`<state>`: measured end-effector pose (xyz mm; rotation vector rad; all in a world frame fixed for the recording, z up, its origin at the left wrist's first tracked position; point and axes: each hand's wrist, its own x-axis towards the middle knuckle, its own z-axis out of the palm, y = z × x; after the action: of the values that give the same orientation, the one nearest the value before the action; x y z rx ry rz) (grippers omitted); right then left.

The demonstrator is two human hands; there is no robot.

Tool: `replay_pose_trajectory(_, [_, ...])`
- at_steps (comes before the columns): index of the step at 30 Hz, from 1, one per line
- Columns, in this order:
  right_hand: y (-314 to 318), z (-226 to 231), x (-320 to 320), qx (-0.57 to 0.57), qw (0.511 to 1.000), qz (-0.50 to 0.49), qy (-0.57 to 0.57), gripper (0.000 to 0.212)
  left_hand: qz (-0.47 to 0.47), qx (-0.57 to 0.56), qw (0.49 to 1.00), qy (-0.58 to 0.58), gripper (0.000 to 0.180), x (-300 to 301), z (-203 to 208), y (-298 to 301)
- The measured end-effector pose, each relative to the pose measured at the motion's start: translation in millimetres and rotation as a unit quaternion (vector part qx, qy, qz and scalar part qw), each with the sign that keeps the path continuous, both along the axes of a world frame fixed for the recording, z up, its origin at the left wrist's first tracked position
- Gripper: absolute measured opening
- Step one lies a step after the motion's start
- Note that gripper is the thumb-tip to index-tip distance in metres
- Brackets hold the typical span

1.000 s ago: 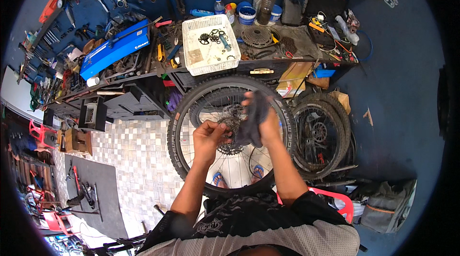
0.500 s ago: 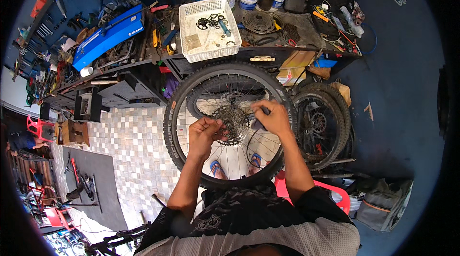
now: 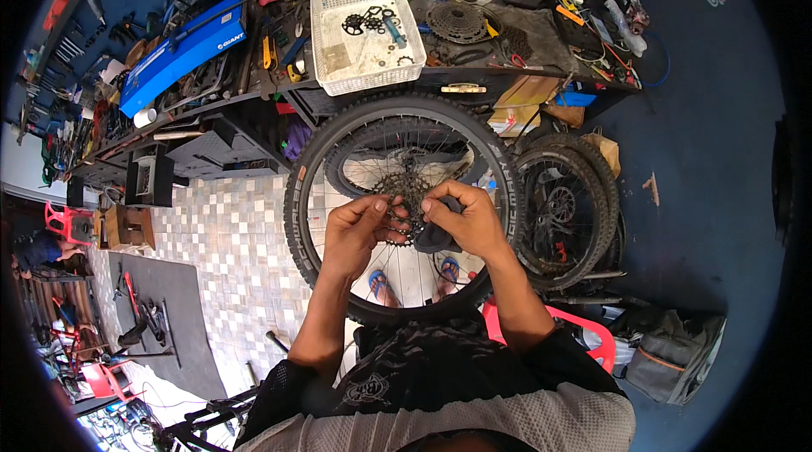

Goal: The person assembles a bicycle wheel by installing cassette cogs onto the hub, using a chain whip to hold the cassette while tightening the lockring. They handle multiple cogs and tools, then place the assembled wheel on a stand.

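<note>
A bicycle wheel (image 3: 302, 253) with a knobby black tyre stands upright in front of me. A toothed sprocket cassette (image 3: 391, 185) is at its middle. My left hand (image 3: 355, 230) is closed at the cassette, thumb and fingers pinched near its teeth. Whatever small part it may grip blends with the sprockets behind. Close beside it, my right hand (image 3: 467, 219) is closed too, thumb against forefinger. A dark cloth (image 3: 434, 237) hangs under its fingers, partly covering the cassette's right side.
Beyond the wheel runs a cluttered workbench (image 3: 279, 101). On it are a white plastic basket (image 3: 366, 84) with bike parts, a large cassette (image 3: 458, 22) and a blue panel (image 3: 182, 54). More wheels (image 3: 558, 207) lean at the right. A red chair (image 3: 584, 332) is close behind my right arm.
My right hand has moved left and slightly down with the cloth, toward my left hand. The left hand stays by the cassette. The view has shifted a little.
</note>
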<state>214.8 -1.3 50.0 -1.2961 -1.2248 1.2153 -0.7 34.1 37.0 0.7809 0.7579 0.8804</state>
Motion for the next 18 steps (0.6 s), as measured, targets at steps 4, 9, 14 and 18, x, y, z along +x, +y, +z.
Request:
replay_pose_trajectory(4, [-2, 9, -2, 0.015, 1.000, 0.000, -0.019, 0.015, 0.005, 0.008, 0.999, -0.036, 0.028, -1, 2, -3])
replay_pose_trajectory(9, [-4, 14, -2, 0.023, 0.999, -0.009, -0.024, 0.013, 0.003, 0.005, 0.999, -0.034, 0.026, 0, 2, -3])
replay_pose_trajectory(14, [-5, 13, -2, 0.011, 0.999, -0.014, -0.032, 0.012, 0.000, 0.008, 1.000, -0.029, 0.026, 1, 2, -2])
replay_pose_trajectory(18, [-9, 12, -2, 0.008, 0.999, -0.012, -0.033, 0.012, 0.006, 0.004, 1.000, -0.008, 0.026, 0, 4, -9])
